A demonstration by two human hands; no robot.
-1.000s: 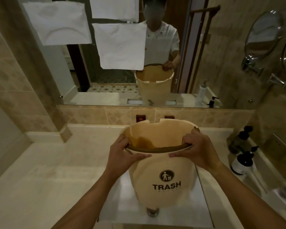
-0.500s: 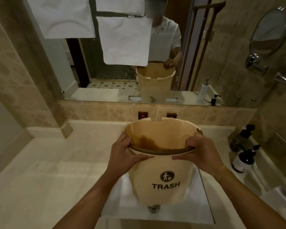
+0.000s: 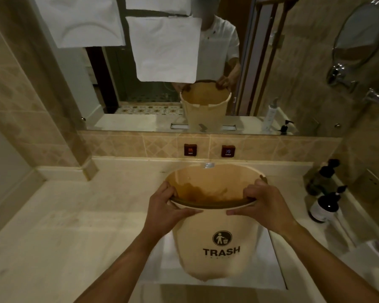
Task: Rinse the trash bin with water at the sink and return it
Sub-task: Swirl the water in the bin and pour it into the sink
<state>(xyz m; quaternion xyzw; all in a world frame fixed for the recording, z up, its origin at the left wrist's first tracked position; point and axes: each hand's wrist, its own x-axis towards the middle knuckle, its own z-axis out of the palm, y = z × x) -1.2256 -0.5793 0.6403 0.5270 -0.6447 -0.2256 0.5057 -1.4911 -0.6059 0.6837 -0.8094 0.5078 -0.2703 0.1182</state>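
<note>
Tiled bathroom, pale marble desk (image 3: 53, 226) | trash bin (image 3: 214, 248) upright above sink (image 3: 274, 272) | left hand (image 3: 164, 213), right hand (image 3: 265, 206) both gripping rim | swirl gently, tip slowly into basin, avoid splashing.

Probably a hotel bathroom: mirror (image 3: 260, 62), sink (image 3: 158, 270), pump bottles (image 3: 324, 208).

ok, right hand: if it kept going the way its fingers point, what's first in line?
The right hand grips the bin rim, fingers pointing left. Going on, it would likely meet the left hand on the same rim first; depth is unclear.
</note>
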